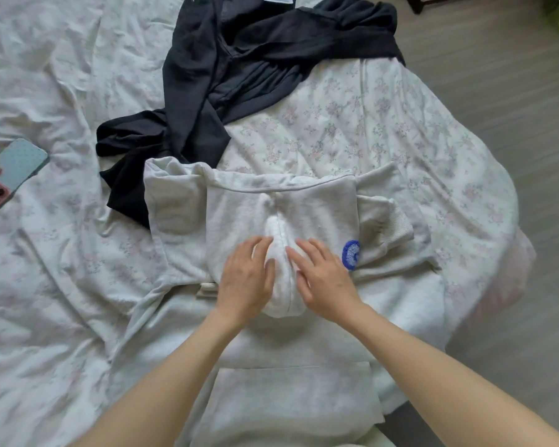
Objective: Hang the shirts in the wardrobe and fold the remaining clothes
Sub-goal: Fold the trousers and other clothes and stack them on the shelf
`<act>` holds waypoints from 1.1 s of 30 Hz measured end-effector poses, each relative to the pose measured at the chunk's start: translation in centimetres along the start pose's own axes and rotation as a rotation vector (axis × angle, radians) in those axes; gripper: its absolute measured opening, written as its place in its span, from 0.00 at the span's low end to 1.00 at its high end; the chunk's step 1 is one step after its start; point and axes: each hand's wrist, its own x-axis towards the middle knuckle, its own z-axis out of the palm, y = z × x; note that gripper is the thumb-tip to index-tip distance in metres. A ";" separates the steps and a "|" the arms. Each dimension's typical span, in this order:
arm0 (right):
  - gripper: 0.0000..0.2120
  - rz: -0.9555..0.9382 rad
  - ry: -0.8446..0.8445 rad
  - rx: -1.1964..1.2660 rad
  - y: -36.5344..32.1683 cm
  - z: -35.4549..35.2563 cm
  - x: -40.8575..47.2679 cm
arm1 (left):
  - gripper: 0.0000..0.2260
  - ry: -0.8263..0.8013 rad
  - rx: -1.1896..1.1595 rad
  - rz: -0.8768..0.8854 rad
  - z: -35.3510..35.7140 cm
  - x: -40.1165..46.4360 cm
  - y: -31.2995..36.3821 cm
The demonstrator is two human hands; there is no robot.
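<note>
A pale grey hoodie (281, 221) is lying spread across the middle of the frame on the bed (62, 253), its hood (279, 253) laid flat over the body and its sleeves tucked inward, a blue patch (351, 254) showing at the right edge of the fold. This looks like the folding part of the task, with the hood being flattened so the bundle stays compact and square. The left hand (247, 282) and the right hand (326, 282) are both resting palm down on the hood, one on each side of its centre seam, fingers (307, 250) straight and slightly spread, pressing rather than gripping anything. Both forearms are reaching up from the bottom of the frame, converging on the garment. Just beyond the hoodie, toward the upper middle, a dark garment (239, 69) is lying crumpled and unfolded, probably waiting its turn. At the left edge, two phones (17, 166) are sitting on the bedding, well apart from the clothes.
</note>
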 end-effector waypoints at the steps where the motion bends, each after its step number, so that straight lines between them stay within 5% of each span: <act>1: 0.25 -0.024 -0.144 -0.019 0.2 0.3 -0.2 | 0.21 -0.099 -0.065 -0.075 0.7 0.1 0.4; 3: 0.26 -0.123 -0.376 -0.102 1.3 0.8 -2.1 | 0.27 -0.350 0.054 -0.162 2.2 -1.2 -0.2; 6: 0.20 -0.264 -0.354 -0.180 2.9 0.4 -4.9 | 0.30 -0.468 0.317 -0.026 2.1 -4.8 -2.2; 11: 0.15 -0.139 0.004 0.122 3.8 -1.2 -2.2 | 0.12 -0.357 0.061 -0.068 -0.8 -1.6 -3.6; 14: 0.20 0.007 0.217 0.066 5.0 -3.4 3.7 | 0.13 -0.119 0.192 -0.066 -1.9 4.7 -3.7; 16: 0.28 0.048 0.077 -0.011 6.4 -4.5 7.5 | 0.21 -0.141 0.355 -0.035 -2.4 9.1 -4.0; 21: 0.41 0.111 -0.541 -0.172 10.7 -5.7 14.2 | 0.40 -0.695 0.698 -0.070 -3.0 17.2 -6.6; 25: 0.48 0.247 -0.791 -0.109 13.4 -6.2 16.4 | 0.50 -0.831 0.827 -0.126 -2.7 18.9 -8.6; 28: 0.45 0.307 -0.861 -0.157 14.8 -6.6 15.9 | 0.39 -0.842 0.801 -0.126 -3.3 19.1 -9.6; 31: 0.25 0.336 -0.771 -0.122 15.4 -6.3 13.9 | 0.16 -0.713 0.803 -0.025 -4.0 18.2 -9.9; 33: 0.15 0.341 -0.644 -0.115 14.9 -5.8 12.3 | 0.10 -0.658 0.796 0.007 -4.2 17.4 -9.5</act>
